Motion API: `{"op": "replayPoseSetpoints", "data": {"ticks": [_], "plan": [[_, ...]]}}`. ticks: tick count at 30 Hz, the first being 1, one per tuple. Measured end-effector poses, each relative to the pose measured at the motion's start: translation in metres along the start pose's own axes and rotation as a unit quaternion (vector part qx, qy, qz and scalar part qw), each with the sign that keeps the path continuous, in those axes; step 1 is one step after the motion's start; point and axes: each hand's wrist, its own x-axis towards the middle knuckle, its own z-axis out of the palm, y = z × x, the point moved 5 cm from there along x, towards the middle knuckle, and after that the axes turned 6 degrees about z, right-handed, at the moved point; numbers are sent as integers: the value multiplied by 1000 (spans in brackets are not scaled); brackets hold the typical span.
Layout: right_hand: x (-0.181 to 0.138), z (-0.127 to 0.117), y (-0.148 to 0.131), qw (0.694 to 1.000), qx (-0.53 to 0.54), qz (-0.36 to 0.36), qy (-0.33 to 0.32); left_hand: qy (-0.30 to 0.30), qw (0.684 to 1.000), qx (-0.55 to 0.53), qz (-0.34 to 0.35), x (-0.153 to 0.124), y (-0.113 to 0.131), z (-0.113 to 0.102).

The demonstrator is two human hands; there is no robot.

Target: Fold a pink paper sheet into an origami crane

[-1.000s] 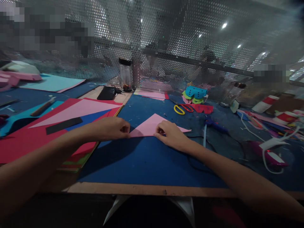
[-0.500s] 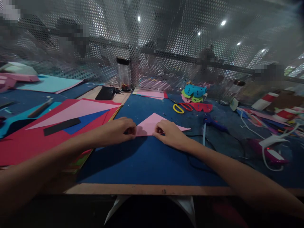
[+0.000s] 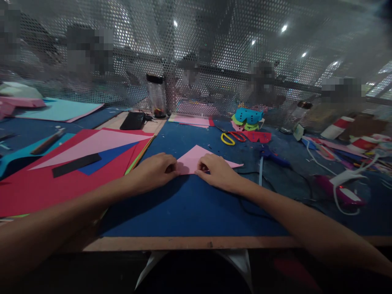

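- Wood edging (image 3: pixel 183 243) runs along the near side of the table, with a blue mat (image 3: pixel 190 208) behind it.
- Left hand (image 3: pixel 154 171) rests on the mat, thumb and forefinger pinched together on the left corner of the pink paper (image 3: pixel 196 157).
- Right hand (image 3: pixel 218 171) presses curled fingertips on the paper's near edge. Whether the thumb is under the sheet I cannot tell.
- The pink paper lies flat on the mat between the two hands, a triangle with its point turned away.
- It looks light, thin and limp, and likely to crease or slide, so corners and edges are the best places to hold it.
- Red sheets (image 3: pixel 45 183) are stacked to the left.
- Scissors (image 3: pixel 231 138) lie farther back, and a jar (image 3: pixel 156 96) stands by the mesh screen (image 3: pixel 214 49).
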Motion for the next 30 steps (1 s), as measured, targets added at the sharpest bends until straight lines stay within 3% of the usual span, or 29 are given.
{"op": "replayPoseSetpoints", "data": {"ticks": [13, 21, 30], "plan": [[1, -3, 1, 1000, 13, 23, 2, 0, 998, -60, -23, 2, 1, 5], [0, -4, 0, 999, 3, 35, 0, 0, 990, -60, 127, -1, 23, 3], [-2, -6, 0, 999, -14, 38, 2, 4, 986, 19, 165, -5, 21, 7]]}}
